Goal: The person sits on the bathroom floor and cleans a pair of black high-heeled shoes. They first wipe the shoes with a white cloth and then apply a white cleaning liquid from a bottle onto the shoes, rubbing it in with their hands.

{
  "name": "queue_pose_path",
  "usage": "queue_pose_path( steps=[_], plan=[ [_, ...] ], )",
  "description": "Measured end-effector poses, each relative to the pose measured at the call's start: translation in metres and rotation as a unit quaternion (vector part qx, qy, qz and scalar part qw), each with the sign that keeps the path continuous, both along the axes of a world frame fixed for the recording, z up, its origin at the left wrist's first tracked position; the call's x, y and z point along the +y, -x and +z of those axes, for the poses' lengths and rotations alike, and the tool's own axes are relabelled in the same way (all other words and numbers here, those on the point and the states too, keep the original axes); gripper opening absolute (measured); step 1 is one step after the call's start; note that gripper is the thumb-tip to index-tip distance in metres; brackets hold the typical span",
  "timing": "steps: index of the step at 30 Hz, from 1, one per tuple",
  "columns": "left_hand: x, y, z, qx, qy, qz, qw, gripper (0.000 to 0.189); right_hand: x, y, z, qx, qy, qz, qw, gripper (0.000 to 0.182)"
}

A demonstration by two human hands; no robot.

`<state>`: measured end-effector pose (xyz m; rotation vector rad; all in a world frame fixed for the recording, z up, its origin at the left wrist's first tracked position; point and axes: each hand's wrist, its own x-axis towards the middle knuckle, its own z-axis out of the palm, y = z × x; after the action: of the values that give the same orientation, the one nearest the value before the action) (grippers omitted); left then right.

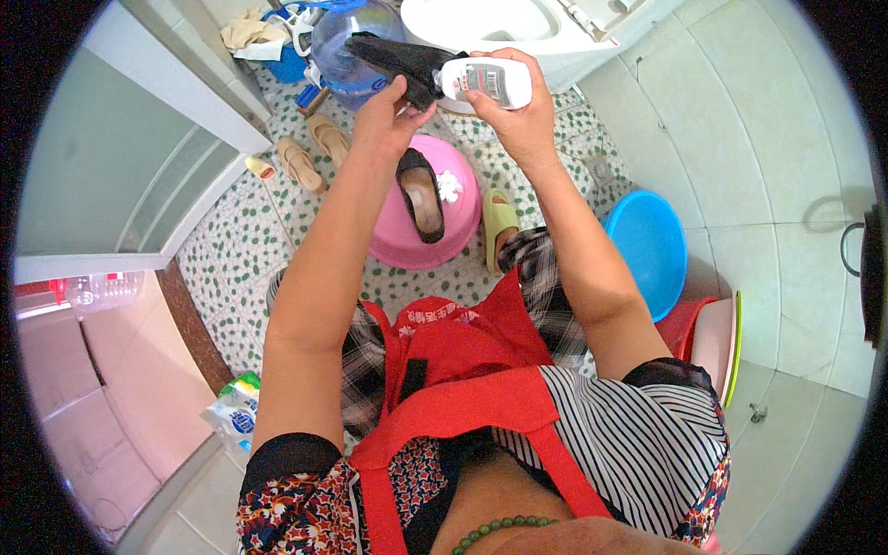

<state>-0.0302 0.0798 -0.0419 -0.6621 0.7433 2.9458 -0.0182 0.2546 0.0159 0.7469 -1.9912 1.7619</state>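
Note:
My left hand (pixel 392 118) grips a black shoe (pixel 409 64) by its lower end, out in front of me. The white plastic bottle (pixel 510 82), which bears a printed label, lies sideways in my right hand (pixel 524 132). Its narrow top touches or nearly touches the shoe; the exact contact is hard to see. Below my hands, a second black shoe (pixel 422 198) rests on a round pink plastic stool or upturned basin (pixel 392 250). Beside that shoe is a crumpled white tissue (pixel 449 187).
A large clear blue water jug (pixel 340 55) stands behind the held shoe, near a white toilet (pixel 576 48). Beige sandals (pixel 300 165) lie on the patterned floor at left. A blue basin (pixel 649 257) leans by the right wall. The frosted door (pixel 111 166) borders the left.

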Motion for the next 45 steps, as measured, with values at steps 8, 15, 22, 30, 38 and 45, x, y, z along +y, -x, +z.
queue_pose_path(
  steps=[8,15,22,30,38,45],
  plan=[
    [0.002,-0.003,-0.001,-0.003,-0.01,-0.006,1.0,0.024,0.007,-0.001,0.007,-0.043,0.055,-0.014,0.997,0.046],
    [0.001,-0.002,-0.002,-0.001,0.009,-0.008,1.0,0.026,0.006,0.004,0.002,-0.051,0.041,-0.036,0.997,0.046],
    [0.0,-0.005,0.002,0.009,0.01,-0.021,1.0,0.026,0.006,0.002,0.0,-0.055,0.007,-0.014,0.998,0.047],
    [-0.001,-0.004,-0.001,-0.015,-0.028,-0.007,0.999,0.03,0.002,0.001,-0.003,-0.039,0.03,-0.017,0.999,0.047],
    [-0.003,-0.002,-0.001,-0.056,-0.083,0.004,0.995,0.028,0.003,0.003,0.005,-0.048,0.084,-0.027,0.995,0.049],
    [-0.006,-0.004,-0.001,-0.052,-0.124,-0.004,0.991,0.027,-0.01,-0.008,-0.001,0.022,-0.034,0.018,0.999,0.049]
  ],
)
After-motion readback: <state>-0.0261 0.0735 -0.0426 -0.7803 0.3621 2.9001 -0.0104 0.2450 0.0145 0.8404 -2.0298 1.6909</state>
